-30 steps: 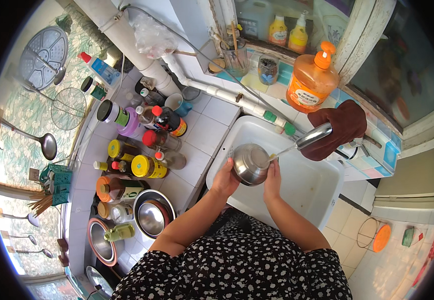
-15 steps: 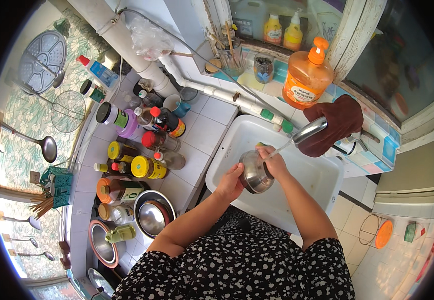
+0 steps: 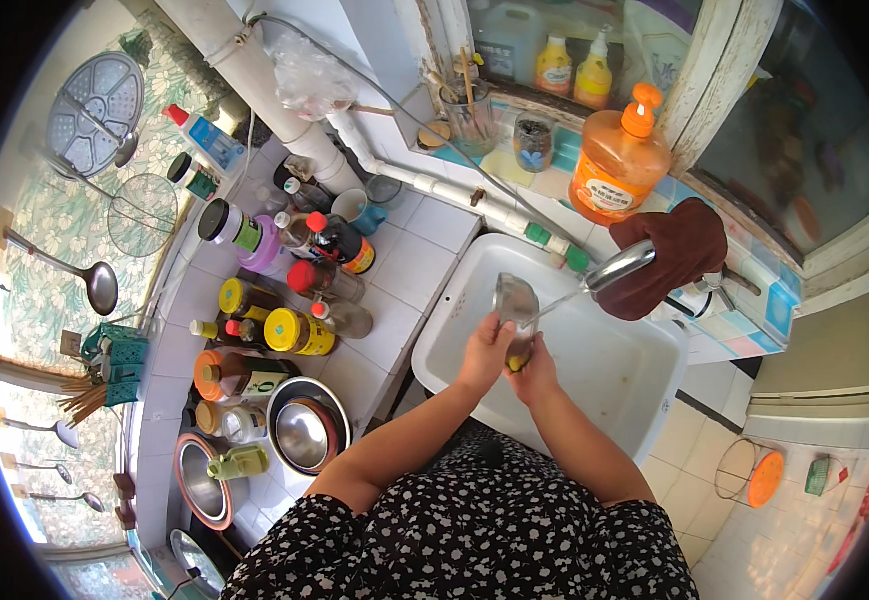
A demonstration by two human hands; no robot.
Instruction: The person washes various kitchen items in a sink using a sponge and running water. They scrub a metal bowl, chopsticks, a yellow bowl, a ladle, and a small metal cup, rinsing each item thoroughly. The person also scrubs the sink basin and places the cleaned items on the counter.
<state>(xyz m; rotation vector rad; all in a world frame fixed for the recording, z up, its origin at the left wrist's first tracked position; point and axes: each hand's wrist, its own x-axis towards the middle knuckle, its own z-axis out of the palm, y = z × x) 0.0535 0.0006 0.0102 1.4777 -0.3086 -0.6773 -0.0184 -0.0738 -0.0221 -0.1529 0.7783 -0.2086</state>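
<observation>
A small stainless steel bowl (image 3: 517, 303) is tipped on its side above the white sink (image 3: 614, 385). My left hand (image 3: 486, 352) is closed on the bowl's near left side. My right hand (image 3: 534, 373) presses a small yellow sponge (image 3: 517, 361) against the bowl's lower end, its fingers partly hiding the sponge. Water (image 3: 558, 302) runs in a thin stream from the metal faucet (image 3: 622, 266) onto the bowl. A dark brown cloth (image 3: 676, 255) is draped over the faucet's base.
A large orange pump bottle (image 3: 616, 160) stands on the ledge behind the sink. Left of the sink, the tiled counter (image 3: 416, 250) carries several bottles and jars, plus nested metal bowls (image 3: 304, 435). A white pipe (image 3: 424, 182) runs along the back. Ladles (image 3: 101, 288) hang at far left.
The bowl has turned from facing downward to standing on its side. My right hand and the sponge have come down toward me, close beside my left hand, which has shifted slightly right.
</observation>
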